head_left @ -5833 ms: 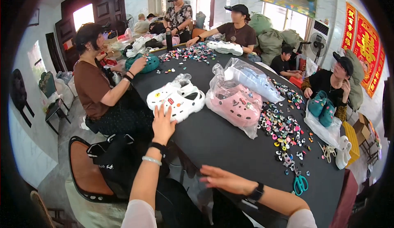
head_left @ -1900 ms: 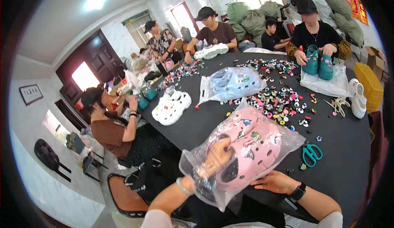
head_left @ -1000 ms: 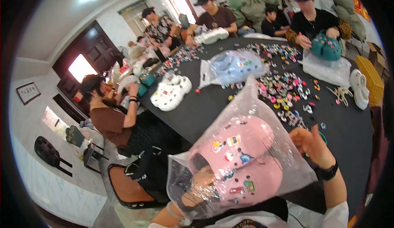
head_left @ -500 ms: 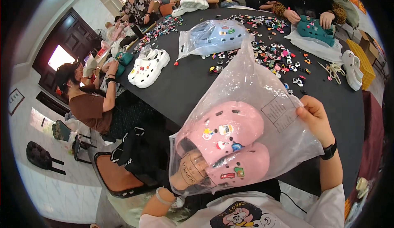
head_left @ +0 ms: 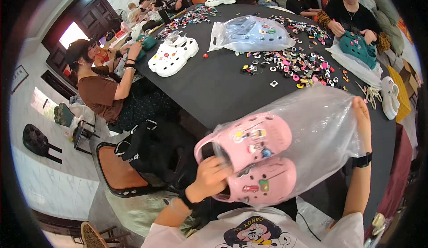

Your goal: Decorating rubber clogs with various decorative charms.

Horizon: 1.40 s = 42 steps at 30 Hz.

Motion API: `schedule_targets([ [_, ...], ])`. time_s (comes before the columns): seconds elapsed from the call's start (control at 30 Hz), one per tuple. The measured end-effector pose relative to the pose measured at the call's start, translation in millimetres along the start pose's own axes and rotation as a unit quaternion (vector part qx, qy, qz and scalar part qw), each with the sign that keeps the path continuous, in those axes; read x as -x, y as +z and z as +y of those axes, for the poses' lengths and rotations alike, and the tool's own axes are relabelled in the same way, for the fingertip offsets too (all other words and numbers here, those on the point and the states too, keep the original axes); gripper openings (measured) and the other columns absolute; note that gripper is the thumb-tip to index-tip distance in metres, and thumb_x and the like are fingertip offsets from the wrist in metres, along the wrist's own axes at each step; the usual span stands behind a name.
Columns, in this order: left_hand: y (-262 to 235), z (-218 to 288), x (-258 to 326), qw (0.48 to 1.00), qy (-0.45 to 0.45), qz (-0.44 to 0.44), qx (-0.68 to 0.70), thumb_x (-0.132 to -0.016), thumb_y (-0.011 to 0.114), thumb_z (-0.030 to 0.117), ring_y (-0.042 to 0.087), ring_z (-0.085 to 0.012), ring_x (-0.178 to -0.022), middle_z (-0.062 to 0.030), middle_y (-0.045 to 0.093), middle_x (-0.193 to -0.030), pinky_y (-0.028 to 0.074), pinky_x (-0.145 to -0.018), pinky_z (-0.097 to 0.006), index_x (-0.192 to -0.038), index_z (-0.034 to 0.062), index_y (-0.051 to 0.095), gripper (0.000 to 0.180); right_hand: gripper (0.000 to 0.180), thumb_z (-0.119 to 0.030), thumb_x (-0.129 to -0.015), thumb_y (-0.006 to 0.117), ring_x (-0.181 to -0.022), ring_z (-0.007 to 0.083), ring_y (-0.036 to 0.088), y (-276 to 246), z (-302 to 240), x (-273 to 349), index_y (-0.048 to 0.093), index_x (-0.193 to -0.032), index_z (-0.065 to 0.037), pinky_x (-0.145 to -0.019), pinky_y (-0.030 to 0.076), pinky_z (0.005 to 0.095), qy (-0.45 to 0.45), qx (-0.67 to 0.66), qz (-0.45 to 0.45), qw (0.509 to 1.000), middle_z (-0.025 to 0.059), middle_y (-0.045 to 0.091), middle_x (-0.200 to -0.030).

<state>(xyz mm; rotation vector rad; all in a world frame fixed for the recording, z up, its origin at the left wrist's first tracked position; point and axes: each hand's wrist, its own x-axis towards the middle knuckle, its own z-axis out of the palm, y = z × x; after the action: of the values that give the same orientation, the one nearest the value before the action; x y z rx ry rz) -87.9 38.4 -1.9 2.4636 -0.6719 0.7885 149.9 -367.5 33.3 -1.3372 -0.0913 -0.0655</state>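
Observation:
A pair of pink clogs (head_left: 263, 176) with colourful charms on their tops is in front of me, toes pointing right. My left hand (head_left: 213, 176) is closed around their heel ends, fingers reaching into the openings. Clear plastic of a bag (head_left: 318, 132) covers the toe parts and stretches off to the right. At the bag's far right edge, my right hand (head_left: 361, 109) has its fingers pressed together on the plastic. The heels and my left hand appear outside the plastic.
On the dark table (head_left: 214, 85) lie many loose charms (head_left: 307, 67), a bagged blue pair of clogs (head_left: 254, 34), white clogs (head_left: 173, 56) and a white clog (head_left: 389, 97). A co-worker at far right handles teal clogs (head_left: 358, 49); another sits at left. A chair (head_left: 118, 167) stands left of me.
My left hand, seen through the bag before, now shows bare at the heels. The bag's plastic has shifted right off it, and my right hand has moved right. The whole view has shifted.

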Motion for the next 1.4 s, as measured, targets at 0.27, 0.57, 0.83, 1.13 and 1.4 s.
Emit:
schedule_targets([
  [0.27, -55.6, -20.3, 31.6, 0.987, -0.144, 0.06, -0.047, -0.069, 0.07, 0.0, 0.064, -0.0309, -0.09, -0.01, 0.072, -0.09, 0.052, -0.078, -0.038, -0.095, 0.0033, 0.072, 0.026, 0.044, -0.045, -0.099, 0.055, -0.106, 0.0191, 0.057, -55.0, -35.3, -5.2, 0.058, -0.13, -0.013, -0.092, 0.047, 0.0352, 0.066, -0.126, 0.181, 0.973, 0.0034, 0.062, -0.118],
  [0.57, -38.5, -99.8, -77.5, 0.996, -0.031, -0.047, 0.073, -0.066, 0.062, -0.012, 0.062, -0.0355, -0.09, -0.0153, 0.064, -0.092, 0.05, -0.082, -0.042, -0.096, -0.0006, 0.068, 0.033, 0.043, -0.04, -0.099, 0.055, -0.108, 0.0186, 0.057, -78.9, -68.7, 2.1, 0.056, -0.132, -0.011, -0.094, 0.047, 0.0343, -0.023, -0.114, 0.2, 0.973, 0.0045, 0.062, -0.12],
  [0.83, 4.5, -91.7, -203.5, 0.929, 0.12, -0.289, 0.2, -0.071, 0.064, -0.011, 0.064, -0.0301, -0.096, -0.0098, 0.069, -0.097, 0.049, -0.086, -0.041, -0.097, 0.0047, 0.072, 0.032, 0.042, -0.035, -0.1, 0.054, -0.109, 0.0182, 0.057, -109.9, -89.4, 29.6, 0.055, -0.133, -0.01, -0.095, 0.047, 0.0334, -0.089, -0.088, 0.245, 0.961, 0.0055, 0.061, -0.122],
  [1.13, 9.7, -100.3, -224.0, 0.941, 0.13, -0.302, 0.078, -0.075, 0.066, -0.007, 0.064, -0.0344, -0.106, -0.014, 0.069, -0.113, 0.052, -0.09, -0.043, -0.109, 0.0015, 0.071, 0.035, 0.041, -0.03, -0.101, 0.053, -0.111, 0.0177, 0.057, -105.9, -63.7, 52.1, 0.053, -0.135, -0.008, -0.096, 0.047, 0.0324, -0.111, -0.092, 0.269, 0.952, 0.0066, 0.06, -0.124],
  [1.4, 28.2, 106.5, -172.3, 0.882, -0.007, -0.259, 0.394, -0.073, 0.086, 0.03, 0.014, -0.0389, -0.15, -0.024, 0.012, -0.162, 0.019, -0.12, -0.045, -0.155, -0.002, -0.001, 0.123, 0.04, -0.026, -0.101, 0.053, -0.113, 0.0172, 0.057, -77.1, -63.9, 67.1, 0.051, -0.136, -0.006, -0.097, 0.046, 0.0316, -0.135, -0.046, 0.259, 0.955, 0.0076, 0.059, -0.126],
])
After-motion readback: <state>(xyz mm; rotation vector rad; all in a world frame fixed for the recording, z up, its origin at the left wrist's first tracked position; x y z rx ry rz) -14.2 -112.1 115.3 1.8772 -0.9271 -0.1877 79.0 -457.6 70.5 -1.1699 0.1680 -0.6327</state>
